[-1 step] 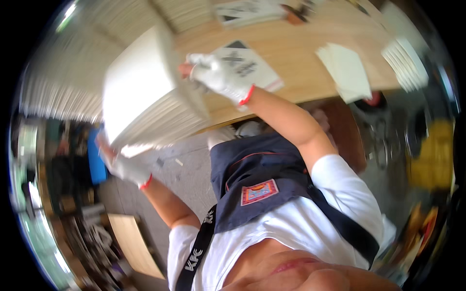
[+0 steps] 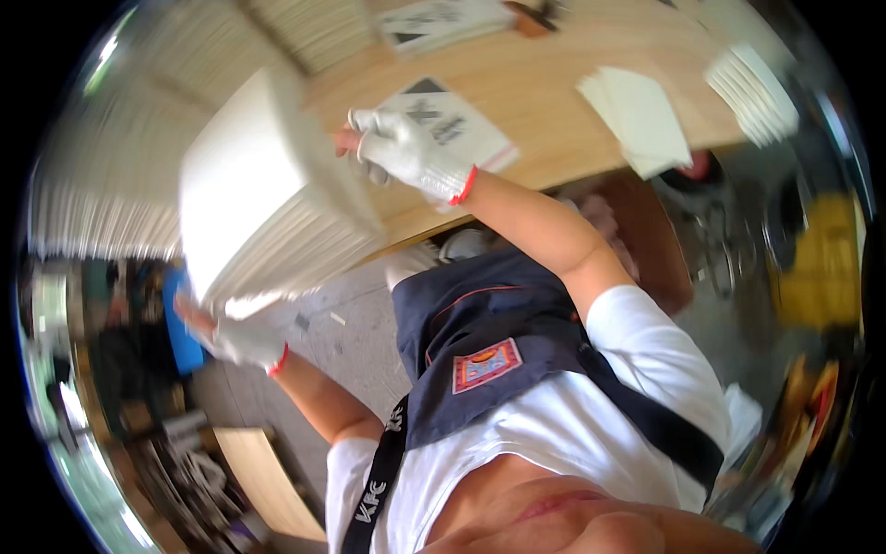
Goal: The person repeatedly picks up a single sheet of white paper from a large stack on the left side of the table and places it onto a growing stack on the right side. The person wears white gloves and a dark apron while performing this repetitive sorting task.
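Observation:
A tall stack of white paper sheets [image 2: 242, 175] stands at the table's left front edge, its layered side turned toward me. By the stack's near left corner is my left hand [image 2: 235, 337], in a white glove with bare fingertips; its fingers are stretched out and blurred, and whether they touch the paper I cannot tell. My right hand [image 2: 401, 150], gloved the same way, is beside the stack's right side with loosely bent fingers apart and nothing visible in them. Beneath and beyond that hand lies a white printed sheet [image 2: 461, 125] with dark marks.
More paper stacks [image 2: 101, 185] rise at the left and back. On the wooden table [image 2: 535, 125] are fanned white sheets [image 2: 637, 115], a row of white pieces [image 2: 752, 92], a printed pile [image 2: 438, 20] and a brown object [image 2: 531, 20]. A brown seat [image 2: 657, 245] is below the table edge.
The view has shifted slightly, so the table and stack appear farther left. My hands keep nearly the same places beside the stack, and the right glove looks sharper.

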`<action>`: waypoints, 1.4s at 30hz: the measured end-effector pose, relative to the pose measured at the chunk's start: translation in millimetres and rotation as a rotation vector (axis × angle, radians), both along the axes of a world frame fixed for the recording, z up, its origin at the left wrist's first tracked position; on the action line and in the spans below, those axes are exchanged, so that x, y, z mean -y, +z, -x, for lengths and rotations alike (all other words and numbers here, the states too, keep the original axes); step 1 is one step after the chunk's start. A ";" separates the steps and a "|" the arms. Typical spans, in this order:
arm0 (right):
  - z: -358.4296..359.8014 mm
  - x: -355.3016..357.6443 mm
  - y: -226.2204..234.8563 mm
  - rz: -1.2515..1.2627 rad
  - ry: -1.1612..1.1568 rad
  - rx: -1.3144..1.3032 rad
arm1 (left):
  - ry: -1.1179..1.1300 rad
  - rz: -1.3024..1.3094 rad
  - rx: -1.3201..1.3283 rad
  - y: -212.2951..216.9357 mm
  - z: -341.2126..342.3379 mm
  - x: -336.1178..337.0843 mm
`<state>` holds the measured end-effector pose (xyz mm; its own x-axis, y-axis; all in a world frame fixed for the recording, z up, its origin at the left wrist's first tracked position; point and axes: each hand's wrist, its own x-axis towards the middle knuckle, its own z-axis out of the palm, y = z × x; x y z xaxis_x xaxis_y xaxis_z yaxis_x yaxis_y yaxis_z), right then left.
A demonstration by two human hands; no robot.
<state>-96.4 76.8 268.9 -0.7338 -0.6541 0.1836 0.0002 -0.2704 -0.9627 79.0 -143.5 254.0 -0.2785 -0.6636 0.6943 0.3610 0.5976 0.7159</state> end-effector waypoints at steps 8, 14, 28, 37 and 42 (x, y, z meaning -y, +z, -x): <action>25.0 -262.5 -184.4 -0.198 -1.459 0.227 | 0.013 -0.498 0.330 -198.7 -28.7 -3.3; 39.6 -385.5 -216.5 0.328 -1.277 0.849 | -0.294 -0.433 0.518 -224.1 -8.1 -111.8; 92.9 -440.7 -226.9 0.556 -1.313 0.759 | -0.448 0.898 1.012 -166.3 158.6 -179.9; 7.4 -399.8 -186.6 0.002 -0.740 0.596 | -0.388 0.852 1.179 -180.4 191.3 -150.8; -66.9 -316.8 -151.9 0.049 -0.304 0.904 | -0.423 0.681 1.026 -188.8 183.6 -145.1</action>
<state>-29.5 393.6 117.0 -0.7482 -0.4189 -0.5144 0.6620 -0.4211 -0.6200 -104.6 1.6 65.2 -0.9795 0.0049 0.2012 0.0819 0.9229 0.3761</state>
